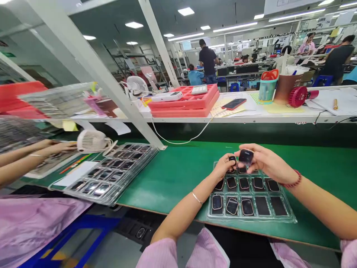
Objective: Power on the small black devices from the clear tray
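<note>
In front of me lies a clear plastic tray [252,217] with square compartments, most of them holding strapless black smartwatch bodies with pale metallic rims. One smartwatch body [245,156], slightly blurred, is raised above the back rows between the fingers of my right hand [263,158]. My left hand [222,166] is closed over the tray's back left corner, its fingers and thumb on another smartwatch body [232,160]. A tilted smartwatch body [232,206] sits in the front row. At the front right, two compartments show only dark lining [262,206].
To the left stands a stack of similar filled trays [111,167], beside a white fan [93,141]. A co-worker's arms [41,152] are further left. The shelf [192,120] above carries red foam trays [184,104], a phone [234,104] and a pink fan [298,96]. A slanted white post [122,89] rises nearby.
</note>
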The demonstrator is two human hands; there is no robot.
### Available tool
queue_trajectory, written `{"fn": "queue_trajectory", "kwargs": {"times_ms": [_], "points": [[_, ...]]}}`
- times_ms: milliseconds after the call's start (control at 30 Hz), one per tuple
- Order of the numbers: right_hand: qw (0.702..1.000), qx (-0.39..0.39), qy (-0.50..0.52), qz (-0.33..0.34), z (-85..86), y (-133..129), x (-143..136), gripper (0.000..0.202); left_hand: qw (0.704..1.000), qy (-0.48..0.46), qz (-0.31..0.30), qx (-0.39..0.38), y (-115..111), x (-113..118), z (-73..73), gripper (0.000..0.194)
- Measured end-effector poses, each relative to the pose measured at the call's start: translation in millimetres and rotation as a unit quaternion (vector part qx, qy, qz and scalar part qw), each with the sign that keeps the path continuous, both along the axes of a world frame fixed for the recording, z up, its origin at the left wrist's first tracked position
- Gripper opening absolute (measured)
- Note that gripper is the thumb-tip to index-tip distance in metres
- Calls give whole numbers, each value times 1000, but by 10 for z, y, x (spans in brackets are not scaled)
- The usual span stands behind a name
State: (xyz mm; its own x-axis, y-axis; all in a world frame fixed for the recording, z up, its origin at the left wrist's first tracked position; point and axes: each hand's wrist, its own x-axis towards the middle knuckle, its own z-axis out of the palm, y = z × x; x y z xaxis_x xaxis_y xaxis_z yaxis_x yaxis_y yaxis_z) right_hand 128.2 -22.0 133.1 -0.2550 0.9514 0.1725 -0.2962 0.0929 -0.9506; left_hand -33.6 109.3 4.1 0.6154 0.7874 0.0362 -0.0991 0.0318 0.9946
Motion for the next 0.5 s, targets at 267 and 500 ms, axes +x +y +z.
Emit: {"fn": "queue_trajectory", "kwargs": {"times_ms": [267,500], "points": [[983,-69,-134,-107,-1275,545,496,46,999,-3,-24,-30,-123,0,-35,49],[981,-54,-153,-105,-1349,528,486,39,999,8,-31,-11,-110,-41,-85,42]]}}
